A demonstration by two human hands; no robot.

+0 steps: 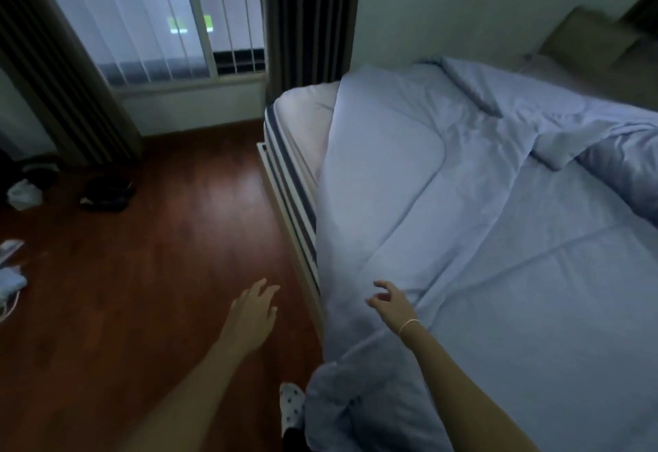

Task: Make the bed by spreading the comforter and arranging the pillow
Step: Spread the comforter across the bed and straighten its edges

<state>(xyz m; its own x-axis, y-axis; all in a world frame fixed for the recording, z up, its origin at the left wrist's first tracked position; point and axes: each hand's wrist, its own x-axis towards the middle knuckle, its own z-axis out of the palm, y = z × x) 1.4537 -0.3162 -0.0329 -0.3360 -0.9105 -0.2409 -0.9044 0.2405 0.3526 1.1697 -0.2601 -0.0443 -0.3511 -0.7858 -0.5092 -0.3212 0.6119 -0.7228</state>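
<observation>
1. blue comforter (480, 223) is being left rumpled across the bed, one edge drooping over the mattress (306, 109) side.
2. nothing is being held: left hand (251, 312) and right hand (390, 303) are hovering apart, fingers loose.
3. floor-dragging is being risked if only the near edge is pulled.

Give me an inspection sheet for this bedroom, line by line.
Surface: mattress bare at its far left corner, the rest covered.
Job's things: comforter spread over most of the bed, bunched at the right and hanging over the near left edge; pillow against the wall at the head.
Clutter: dark items and cloth on the wooden floor.
Hands: left hand open above the floor; right hand open, fingers loosely curled above the comforter, no grip on anything.
Cables: nothing seen.
Surroundings: window with curtains.
</observation>
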